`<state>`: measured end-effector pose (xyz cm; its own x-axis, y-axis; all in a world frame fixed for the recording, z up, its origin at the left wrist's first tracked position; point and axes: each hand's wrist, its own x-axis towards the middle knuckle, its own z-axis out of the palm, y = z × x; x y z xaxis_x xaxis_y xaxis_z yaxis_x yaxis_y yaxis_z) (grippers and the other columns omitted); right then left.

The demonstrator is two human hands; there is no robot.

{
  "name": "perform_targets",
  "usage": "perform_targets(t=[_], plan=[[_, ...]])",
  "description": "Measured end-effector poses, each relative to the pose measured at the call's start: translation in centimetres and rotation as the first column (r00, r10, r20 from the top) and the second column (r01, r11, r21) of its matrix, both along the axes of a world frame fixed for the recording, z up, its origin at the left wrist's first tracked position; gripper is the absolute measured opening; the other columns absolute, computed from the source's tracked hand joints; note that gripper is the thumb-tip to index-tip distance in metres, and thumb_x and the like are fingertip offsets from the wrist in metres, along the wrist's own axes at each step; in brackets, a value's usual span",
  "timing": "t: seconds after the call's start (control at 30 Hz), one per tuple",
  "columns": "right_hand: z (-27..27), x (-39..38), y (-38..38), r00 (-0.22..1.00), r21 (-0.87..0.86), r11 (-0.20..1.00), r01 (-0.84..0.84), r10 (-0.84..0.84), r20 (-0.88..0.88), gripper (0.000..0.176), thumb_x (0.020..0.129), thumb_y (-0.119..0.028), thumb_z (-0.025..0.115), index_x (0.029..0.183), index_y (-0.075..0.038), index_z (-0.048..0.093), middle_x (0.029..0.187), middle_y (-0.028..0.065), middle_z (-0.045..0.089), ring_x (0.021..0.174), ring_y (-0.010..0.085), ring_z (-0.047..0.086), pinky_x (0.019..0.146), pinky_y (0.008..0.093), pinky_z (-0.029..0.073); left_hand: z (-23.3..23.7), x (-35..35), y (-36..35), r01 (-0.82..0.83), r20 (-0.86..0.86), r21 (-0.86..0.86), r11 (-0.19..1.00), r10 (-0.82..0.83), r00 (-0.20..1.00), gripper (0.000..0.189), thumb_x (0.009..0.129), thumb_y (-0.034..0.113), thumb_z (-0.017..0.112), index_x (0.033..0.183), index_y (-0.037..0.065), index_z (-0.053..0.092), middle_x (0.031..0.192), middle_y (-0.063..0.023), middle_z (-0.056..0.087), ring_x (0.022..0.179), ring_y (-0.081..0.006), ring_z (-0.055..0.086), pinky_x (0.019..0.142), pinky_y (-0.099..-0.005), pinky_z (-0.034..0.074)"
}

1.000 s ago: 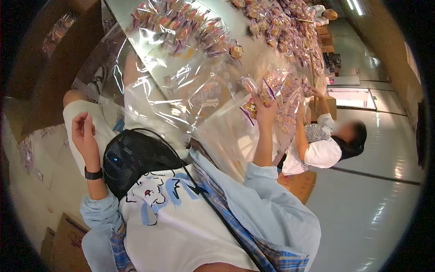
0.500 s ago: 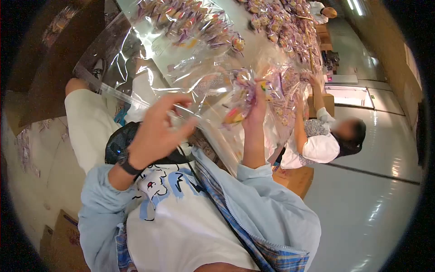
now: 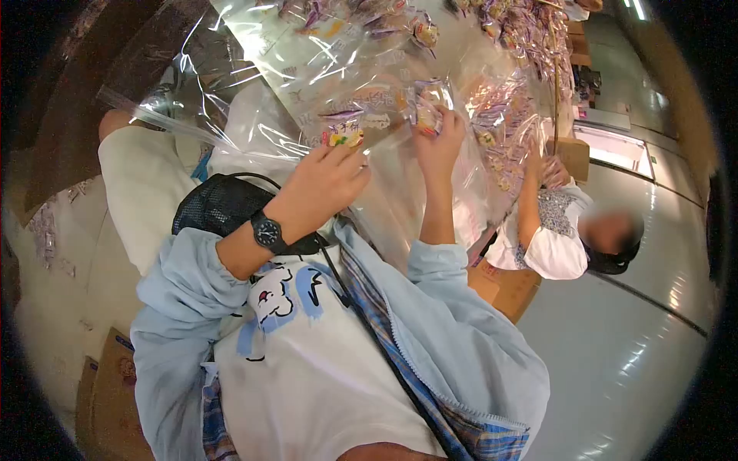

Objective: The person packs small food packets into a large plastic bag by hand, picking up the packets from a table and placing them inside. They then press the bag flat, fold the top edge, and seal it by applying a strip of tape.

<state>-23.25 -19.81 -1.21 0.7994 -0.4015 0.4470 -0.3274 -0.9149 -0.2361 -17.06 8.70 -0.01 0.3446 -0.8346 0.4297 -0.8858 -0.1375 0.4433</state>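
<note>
My left hand, with a black watch on its wrist, is closed on the edge of a small printed snack packet with yellow and green on it. To its right, my right hand pinches another small snack packet, clear with purple and yellow print. Both packets are over a large clear plastic bag that spreads across the table edge and my lap. The bag's shiny film partly covers the things beneath it.
Many purple-and-yellow wrapped packets lie heaped on the pale table. At the right, a co-worker reaches toward a bag of packets. Cardboard boxes stand below, and another carton is at lower left.
My left hand has moved up and right and now grips a packet; before, it was apart from any packet. My right hand has moved slightly up, now with a single packet in its fingers.
</note>
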Motion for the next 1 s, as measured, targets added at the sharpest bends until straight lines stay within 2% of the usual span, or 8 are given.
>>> perform_targets(t=[0.2,0.3,0.5,0.6,0.67,0.77,0.87,1.0], plan=[[0.2,0.1,-3.0,0.99,0.106,0.992,0.067,-0.08,0.12,0.056,0.076,-0.031,0.087,0.117,-0.001,0.062,0.118,0.0213,0.057,0.112,0.0421,0.055,0.098,0.0506,0.045,0.7,2.2,-4.5,-0.345,0.167,-0.039,0.938,0.346,0.923,0.034,0.082,0.012,0.064,0.114,0.003,0.07,0.109,-0.009,0.067,0.112,-0.0251,0.06,0.112,-0.0453,0.042],[1.3,0.2,-5.3,0.985,0.062,0.986,0.155,-0.159,0.066,0.06,0.076,-0.037,0.088,0.116,-0.001,0.062,0.12,0.0225,0.057,0.113,0.0427,0.055,0.099,0.0506,0.045,0.6,2.6,-7.1,-0.269,0.24,0.234,0.934,0.212,0.947,0.039,0.087,0.014,0.066,0.125,0.005,0.067,0.123,-0.0101,0.067,0.118,-0.0273,0.06,0.114,-0.0508,0.038],[0.9,-0.6,-7.6,0.974,0.076,0.972,0.223,-0.225,0.019,0.067,0.081,-0.043,0.084,0.124,0.002,0.06,0.123,0.0257,0.056,0.118,0.0433,0.054,0.102,0.0509,0.043,4.2,3.2,-5.7,0.055,-0.202,-0.315,0.948,-0.124,0.972,0.041,0.093,0.017,0.065,0.132,0.004,0.062,0.131,-0.013,0.065,0.119,-0.0302,0.06,0.112,-0.0457,0.043],[0.1,-1.5,-9.3,0.968,0.104,0.963,0.25,-0.25,-0.009,0.07,0.085,-0.046,0.081,0.129,0.003,0.059,0.126,0.0273,0.056,0.122,0.0433,0.053,0.104,0.0517,0.042,5.6,3.8,-1.6,-0.077,-0.689,-0.358,0.93,-0.208,0.694,0.041,0.099,0.025,0.058,0.134,0.003,0.06,0.134,-0.0129,0.063,0.121,-0.0313,0.06,0.108,-0.0416,0.046],[-0.3,-1.7,-9.3,0.972,0.118,0.965,0.236,-0.235,-0.018,0.069,0.087,-0.047,0.079,0.129,0.004,0.059,0.127,0.0277,0.056,0.123,0.043,0.053,0.104,0.0514,0.042,4.7,4.3,2.0,-0.244,-0.935,-0.291,0.925,-0.221,0.276,0.044,0.105,0.031,0.048,0.138,0.003,0.056,0.14,-0.0127,0.062,0.127,-0.0309,0.058,0.107,-0.0383,0.047],[0.7,-0.9,-7.9,0.976,0.178,0.96,0.216,-0.218,-0.009,0.064,0.09,-0.046,0.077,0.126,0.005,0.059,0.125,0.0268,0.06,0.119,0.0414,0.057,0.099,0.0494,0.045,1.1,5.1,7.3,-0.555,-0.796,-0.243,0.796,-0.49,-0.355,0.055,0.106,0.037,0.044,0.148,0.002,0.042,0.142,-0.0174,0.057,0.122,-0.0303,0.062,0.09,-0.0472,0.061],[1.2,-0.3,-7.1,0.966,0.25,0.934,0.256,-0.257,-0.028,0.056,0.094,-0.042,0.075,0.121,0.005,0.06,0.115,0.0243,0.064,0.108,0.0364,0.062,0.09,0.0454,0.049,-1.6,4.7,10.8,-0.548,-0.698,-0.426,0.72,-0.647,-0.308,0.064,0.103,0.042,0.053,0.151,0.002,0.038,0.15,-0.0194,0.05,0.13,-0.0326,0.059,0.086,-0.0521,0.063],[3.4,1.1,-4.5,0.922,0.342,0.866,0.364,-0.386,-0.004,0.046,0.097,-0.039,0.072,0.111,0.003,0.061,0.1,0.019,0.067,0.091,0.0263,0.066,0.076,0.0387,0.05,-0.7,5.7,10.5,-0.47,-0.883,-0.227,0.853,-0.384,-0.27,0.057,0.101,0.012,0.058,0.152,0.002,0.036,0.142,-0.0178,0.055,0.121,-0.0303,0.063,0.084,-0.0427,0.062]])
